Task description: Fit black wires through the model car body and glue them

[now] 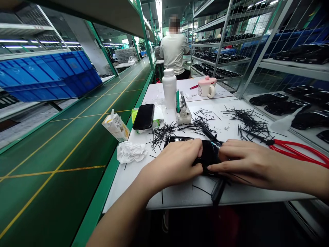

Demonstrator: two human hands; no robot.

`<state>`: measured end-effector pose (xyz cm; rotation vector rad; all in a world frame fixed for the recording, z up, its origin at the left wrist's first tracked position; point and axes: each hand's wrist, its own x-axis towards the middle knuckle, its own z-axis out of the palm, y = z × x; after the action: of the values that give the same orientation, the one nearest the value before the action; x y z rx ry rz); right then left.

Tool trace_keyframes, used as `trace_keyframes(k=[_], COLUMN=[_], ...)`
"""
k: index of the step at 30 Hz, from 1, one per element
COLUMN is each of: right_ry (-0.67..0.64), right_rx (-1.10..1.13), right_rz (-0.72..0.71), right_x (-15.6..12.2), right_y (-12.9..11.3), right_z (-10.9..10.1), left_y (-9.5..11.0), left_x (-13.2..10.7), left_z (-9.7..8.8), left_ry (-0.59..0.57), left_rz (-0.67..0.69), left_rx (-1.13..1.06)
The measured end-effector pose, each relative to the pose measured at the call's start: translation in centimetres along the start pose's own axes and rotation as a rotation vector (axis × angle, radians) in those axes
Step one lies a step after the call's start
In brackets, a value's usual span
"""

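Although partly hidden by the hands, the glossy black part (211, 151) can be made out on the counter (180, 197), near the middle of its near edge. The left hand (182, 157) grasps the part from the left, fingers curled over it and thumb low. The right hand (246, 161) bears on it from the other side, fingers bent; whether they pinch something small, I cannot tell. A dark bar-like piece (218, 192) sticks out below the right hand towards the near edge.

The step in hand looks like close fitting or adjusting by touch, both hands working at one spot. As I judge it, the next move calls for a steady left hold and fine fingertip pressure from the right, without scuffing the shiny surface.

Just beyond the part lies a tangle of thin black strips (164, 133); another heap of strips (248, 120) sits towards the right edge. Red-handled cutters (290, 147) lie beside the right forearm, at that edge. Along the left edge are crumpled tissue (131, 152), a drink carton (116, 127) and a phone (144, 116). Farther back stand a white bottle (169, 90) and, nearer the far right corner, a lidded mug (206, 87).
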<state>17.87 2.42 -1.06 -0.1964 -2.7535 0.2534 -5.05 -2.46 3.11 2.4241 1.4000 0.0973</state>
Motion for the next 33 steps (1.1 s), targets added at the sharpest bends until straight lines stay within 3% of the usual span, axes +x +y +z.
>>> trace_keyframes(k=[7,18,27,33], right_ry=[-0.066,-0.274,-0.355,-0.418], right_rx=[-0.012,-0.052,-0.005,-0.11], right_rz=[0.0,-0.141,-0.013,-0.003], right_x=[0.0,1.6,2.0,2.0], right_y=[-0.1,0.5,0.5,1.0], right_z=[-0.6,-1.6,-1.1,-0.5], left_y=[-0.1,-0.4,-0.4,-0.5], left_x=[0.0,0.5,0.4,0.5], left_z=[0.0,0.4,0.4,0.5], left_ry=[0.005,0.027,0.017,0.018], left_rz=[0.029,0.043,0.048,0.053], left_rx=[0.006,0.017,0.019,0.006])
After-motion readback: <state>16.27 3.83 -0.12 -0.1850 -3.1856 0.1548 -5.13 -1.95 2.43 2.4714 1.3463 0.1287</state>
